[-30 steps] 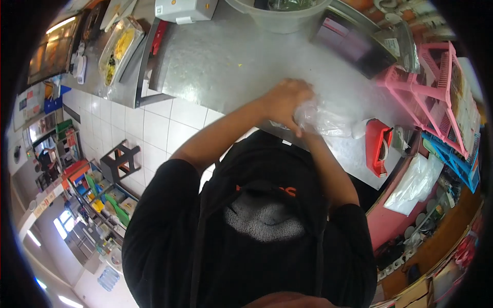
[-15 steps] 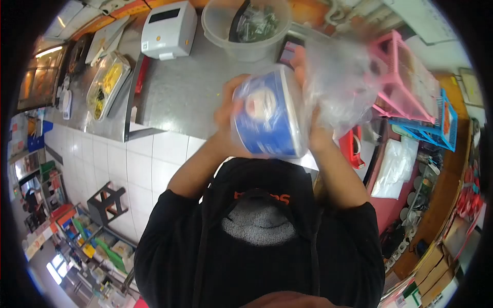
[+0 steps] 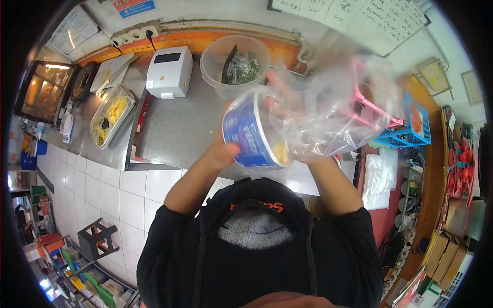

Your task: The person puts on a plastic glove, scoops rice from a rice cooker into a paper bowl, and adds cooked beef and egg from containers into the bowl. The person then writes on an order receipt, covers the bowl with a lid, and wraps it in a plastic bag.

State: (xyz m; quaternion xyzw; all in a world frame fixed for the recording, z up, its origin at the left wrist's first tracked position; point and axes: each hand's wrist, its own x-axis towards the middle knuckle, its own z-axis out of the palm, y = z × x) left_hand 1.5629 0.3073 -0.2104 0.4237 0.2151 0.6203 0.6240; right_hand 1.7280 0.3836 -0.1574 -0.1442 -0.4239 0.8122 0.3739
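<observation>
My left hand (image 3: 224, 154) is wrapped round the side of a blue-and-white paper food tub (image 3: 245, 134), its thumb low on the printed wall. The tub is tipped on its side with its rim toward the right, and something yellowish shows near the lower rim. A clear plastic bag (image 3: 328, 123) surrounds the tub at least in part and flares out to the right, blurred at its far end. Partly behind the film, my right hand (image 3: 287, 97) grips the bag, with some fingers raised beside the tub's rim.
On the steel counter (image 3: 172, 118) stand a white label printer (image 3: 169, 74) and a round plastic bucket (image 3: 213, 77) of small bagged greens. A food tray (image 3: 110, 117) lies left. Pink (image 3: 362, 84) and blue baskets (image 3: 405, 131) stand right, above white plastic bags (image 3: 379, 179). A black stool (image 3: 97, 240) stands on the floor.
The tub has turned so its rim and some yellowish contents show. The bag has spread farther right and up. My head view has tilted up, bringing the whiteboard into sight.
</observation>
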